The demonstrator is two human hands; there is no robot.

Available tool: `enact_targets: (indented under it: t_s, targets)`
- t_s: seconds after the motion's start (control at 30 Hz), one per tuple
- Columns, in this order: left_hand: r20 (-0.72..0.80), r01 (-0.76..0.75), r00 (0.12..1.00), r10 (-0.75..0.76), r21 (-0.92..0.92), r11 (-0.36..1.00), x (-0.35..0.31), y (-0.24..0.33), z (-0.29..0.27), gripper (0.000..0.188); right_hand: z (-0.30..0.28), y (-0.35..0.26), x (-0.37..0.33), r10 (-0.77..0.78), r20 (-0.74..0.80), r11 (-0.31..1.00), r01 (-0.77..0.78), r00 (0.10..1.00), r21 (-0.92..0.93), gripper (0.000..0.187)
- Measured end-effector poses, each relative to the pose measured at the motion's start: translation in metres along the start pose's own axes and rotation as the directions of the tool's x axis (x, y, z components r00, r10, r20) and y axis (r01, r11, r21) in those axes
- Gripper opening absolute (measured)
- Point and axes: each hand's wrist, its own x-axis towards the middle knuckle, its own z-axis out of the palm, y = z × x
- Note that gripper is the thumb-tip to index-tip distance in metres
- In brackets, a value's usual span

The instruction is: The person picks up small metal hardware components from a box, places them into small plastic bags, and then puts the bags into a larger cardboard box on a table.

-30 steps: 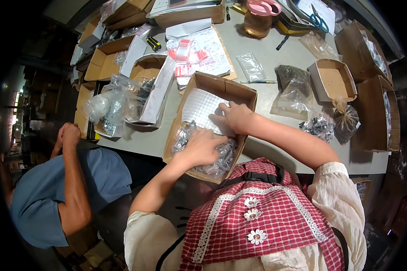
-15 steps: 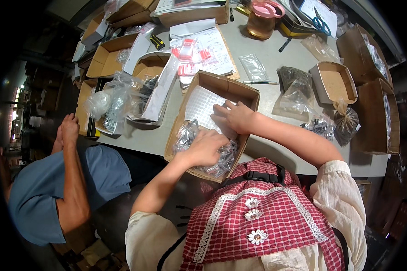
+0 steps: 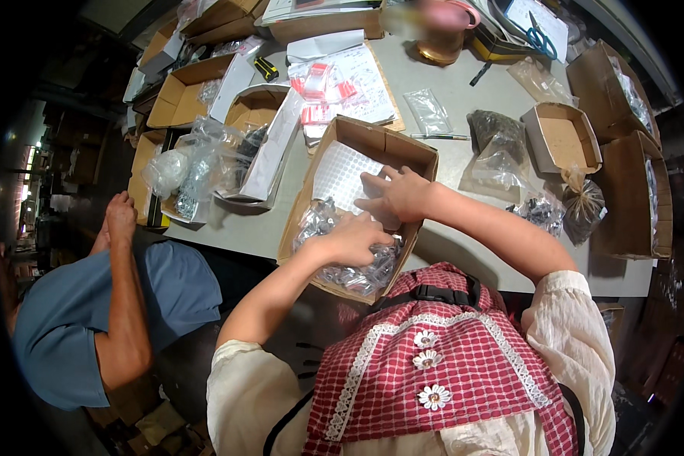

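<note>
An open cardboard box (image 3: 413, 149) lies on the grey table in front of me. A white dotted sheet (image 3: 340, 173) covers its far half, and small clear plastic bags of metal parts (image 3: 363, 275) fill its near half. My left hand (image 3: 355, 240) rests palm down on the bags, fingers curled into them. My right hand (image 3: 393, 196) lies over the near edge of the dotted sheet, fingers spread and pressing down. Whether either hand grips a bag is hidden under the palms.
A person in a blue shirt (image 3: 83, 311) sits at my left, forearm raised. Several open cardboard boxes (image 3: 181, 93) stand at the left and right (image 3: 564, 137). Clear bags of parts (image 3: 191, 169), paper sheets with red packets (image 3: 334, 77), a pen (image 3: 441, 137) and blue scissors (image 3: 538, 36) lie around.
My right hand has slid a little nearer along the dotted sheet. My left hand stays on the bags with small finger shifts. The neighbour's raised arm has barely moved.
</note>
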Motion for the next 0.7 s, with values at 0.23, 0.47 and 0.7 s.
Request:
enact_targets:
  t_s: [0.23,0.47,0.7]
  targets:
    - [-0.345,-0.119,0.939,0.011,-0.294,0.948,-0.02,-0.023,0.021,0.052,0.005,0.002,-0.005,-0.029,-0.059,0.999,0.03,0.998,0.026,0.071]
    - [-0.086,0.049,0.994,-0.064,-0.16,0.986,-0.002,-0.003,-0.003,0.07,-0.003,-0.003,-0.004,-0.019,-0.008,1.0,0.019,1.0,0.009,0.079]
    - [-0.019,0.016,1.0,-0.014,0.088,0.996,-0.005,0.011,-0.003,0.064,0.008,0.0,0.001,-0.002,-0.028,1.0,0.003,1.0,0.02,0.073]
